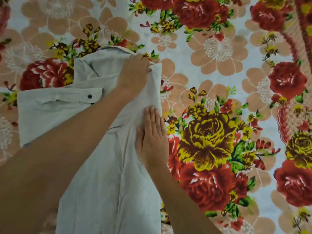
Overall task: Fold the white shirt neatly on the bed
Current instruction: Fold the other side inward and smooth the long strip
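The white shirt (94,174) lies lengthwise on the flowered bed, its collar at the far end and a cuffed sleeve with a dark button (89,96) folded across to the left. My left hand (133,73) reaches over the shirt and pinches the fabric at its far right shoulder corner. My right hand (152,134) rests flat, fingers together, on the shirt's folded right edge, pressing it down. My left forearm hides the middle of the shirt.
The bed cover (219,81) carries large red, yellow and peach flowers and spreads out on all sides. A wide stretch of it lies to the right of the shirt. A red patterned border (300,22) runs along the far right.
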